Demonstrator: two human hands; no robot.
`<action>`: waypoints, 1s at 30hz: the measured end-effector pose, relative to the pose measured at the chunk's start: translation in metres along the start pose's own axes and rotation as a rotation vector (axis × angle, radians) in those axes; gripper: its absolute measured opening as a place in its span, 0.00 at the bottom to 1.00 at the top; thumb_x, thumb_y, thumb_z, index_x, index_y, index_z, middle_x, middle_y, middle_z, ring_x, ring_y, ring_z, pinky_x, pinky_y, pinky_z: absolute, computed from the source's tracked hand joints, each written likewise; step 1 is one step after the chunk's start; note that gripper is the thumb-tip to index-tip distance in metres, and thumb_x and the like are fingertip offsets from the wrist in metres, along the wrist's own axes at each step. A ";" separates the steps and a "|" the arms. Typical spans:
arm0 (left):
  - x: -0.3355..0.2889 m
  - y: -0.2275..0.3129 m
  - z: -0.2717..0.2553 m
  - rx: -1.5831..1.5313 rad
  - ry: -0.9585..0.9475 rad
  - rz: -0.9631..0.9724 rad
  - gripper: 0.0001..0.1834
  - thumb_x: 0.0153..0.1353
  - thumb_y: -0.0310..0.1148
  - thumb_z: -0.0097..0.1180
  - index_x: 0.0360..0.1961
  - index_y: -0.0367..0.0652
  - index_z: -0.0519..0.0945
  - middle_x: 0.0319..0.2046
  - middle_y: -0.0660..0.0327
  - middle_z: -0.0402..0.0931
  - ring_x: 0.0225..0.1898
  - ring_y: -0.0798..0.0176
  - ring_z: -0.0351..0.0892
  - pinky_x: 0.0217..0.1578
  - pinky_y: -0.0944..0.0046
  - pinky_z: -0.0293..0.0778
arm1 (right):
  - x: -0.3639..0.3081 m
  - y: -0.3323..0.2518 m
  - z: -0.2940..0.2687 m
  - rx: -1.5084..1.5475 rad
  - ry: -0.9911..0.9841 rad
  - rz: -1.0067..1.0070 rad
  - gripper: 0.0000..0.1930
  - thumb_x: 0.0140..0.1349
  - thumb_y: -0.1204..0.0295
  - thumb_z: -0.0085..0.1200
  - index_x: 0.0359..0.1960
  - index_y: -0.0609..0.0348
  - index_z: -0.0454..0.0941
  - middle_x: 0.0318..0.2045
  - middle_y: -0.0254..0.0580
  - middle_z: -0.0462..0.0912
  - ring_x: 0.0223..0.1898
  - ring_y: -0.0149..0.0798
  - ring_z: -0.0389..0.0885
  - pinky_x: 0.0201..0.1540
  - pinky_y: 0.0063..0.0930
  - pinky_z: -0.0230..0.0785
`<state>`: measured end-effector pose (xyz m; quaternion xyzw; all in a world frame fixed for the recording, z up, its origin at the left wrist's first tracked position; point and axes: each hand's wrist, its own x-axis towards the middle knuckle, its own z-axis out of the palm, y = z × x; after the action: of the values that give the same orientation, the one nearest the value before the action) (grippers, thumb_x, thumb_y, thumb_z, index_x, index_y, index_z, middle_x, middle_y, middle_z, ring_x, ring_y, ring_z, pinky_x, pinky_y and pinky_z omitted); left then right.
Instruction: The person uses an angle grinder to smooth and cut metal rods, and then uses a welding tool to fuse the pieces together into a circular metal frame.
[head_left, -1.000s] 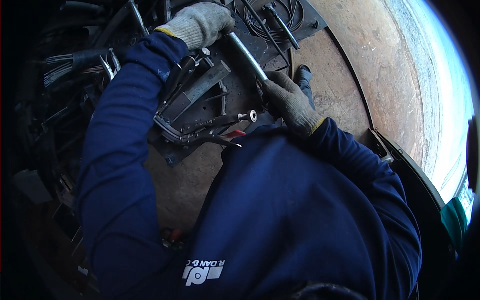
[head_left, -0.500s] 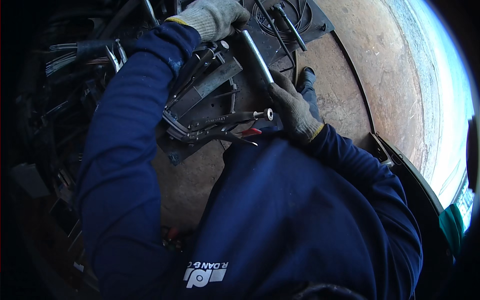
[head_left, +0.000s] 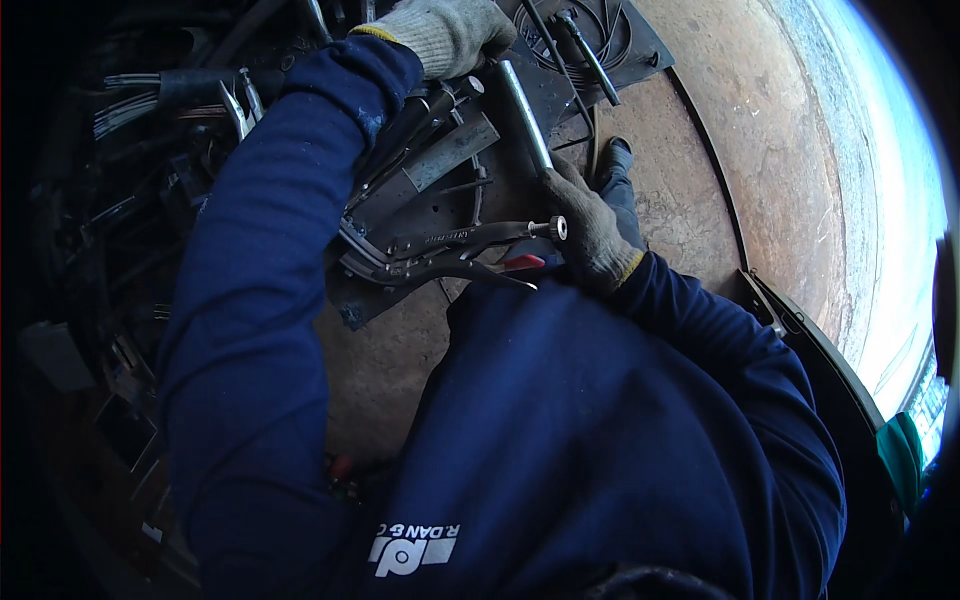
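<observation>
My right hand (head_left: 597,228), in a grey knit glove, is closed around the lower end of a shiny metal rod (head_left: 525,115). The rod slants up and left over the dark metal workpiece. At the top edge, my gloved left hand (head_left: 450,35) is closed with its fingers curled down just above the rod's upper end; what they grip, if anything, is hidden. Below the hands lie locking pliers (head_left: 470,238) with a knurled screw end, clamped toward the metal plates. A red-gripped tool handle (head_left: 522,263) shows beside them. A flat steel bar (head_left: 455,152) lies under my left wrist.
Coiled wire (head_left: 600,45) and a dark bolt-like rod (head_left: 588,58) rest on a plate at the top. Pliers with bare jaws (head_left: 238,108) and bundled thin rods (head_left: 130,110) are on the left. A dark strip (head_left: 715,160) crosses the brown floor at the right.
The workpiece, pliers and left hand sit slightly further right in view. The rod stays in my right hand, its upper end shifted slightly right.
</observation>
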<state>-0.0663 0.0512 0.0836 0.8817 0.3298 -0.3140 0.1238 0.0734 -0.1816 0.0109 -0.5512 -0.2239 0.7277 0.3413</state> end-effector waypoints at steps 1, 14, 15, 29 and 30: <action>0.000 0.000 0.001 -0.003 0.009 0.007 0.17 0.56 0.33 0.61 0.48 0.53 0.85 0.45 0.58 0.85 0.52 0.51 0.82 0.51 0.52 0.78 | 0.002 0.000 0.000 0.114 0.002 0.067 0.21 0.76 0.64 0.44 0.66 0.60 0.68 0.52 0.36 0.78 0.47 0.28 0.78 0.48 0.23 0.72; -0.002 -0.017 0.029 -0.216 0.180 -0.019 0.17 0.59 0.27 0.60 0.51 0.46 0.82 0.51 0.57 0.81 0.55 0.53 0.79 0.57 0.55 0.76 | 0.005 -0.059 -0.076 -0.372 -0.188 0.118 0.26 0.73 0.54 0.51 0.63 0.59 0.73 0.29 0.36 0.79 0.21 0.26 0.77 0.21 0.23 0.72; -0.005 -0.018 0.026 -0.239 0.190 -0.026 0.21 0.62 0.29 0.54 0.57 0.53 0.81 0.52 0.57 0.82 0.58 0.55 0.79 0.60 0.53 0.74 | 0.003 -0.057 -0.092 -0.339 -0.213 0.135 0.25 0.73 0.54 0.50 0.63 0.59 0.73 0.26 0.34 0.78 0.21 0.25 0.75 0.22 0.21 0.71; 0.010 0.007 0.013 0.044 0.234 0.093 0.15 0.65 0.38 0.59 0.52 0.57 0.84 0.51 0.66 0.80 0.59 0.58 0.75 0.63 0.57 0.70 | 0.103 -0.049 -0.236 -0.503 0.174 0.032 0.26 0.69 0.54 0.53 0.63 0.56 0.74 0.27 0.34 0.79 0.23 0.27 0.76 0.25 0.24 0.70; 0.013 0.010 0.009 0.084 0.156 0.080 0.14 0.64 0.38 0.59 0.52 0.58 0.84 0.51 0.67 0.80 0.59 0.59 0.75 0.62 0.57 0.70 | 0.133 -0.046 -0.239 -0.598 0.183 0.005 0.27 0.67 0.55 0.55 0.63 0.55 0.74 0.28 0.35 0.79 0.24 0.27 0.77 0.25 0.25 0.71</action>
<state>-0.0564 0.0466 0.0691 0.9202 0.2897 -0.2529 0.0732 0.2920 -0.0638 -0.1127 -0.6910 -0.3950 0.5777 0.1809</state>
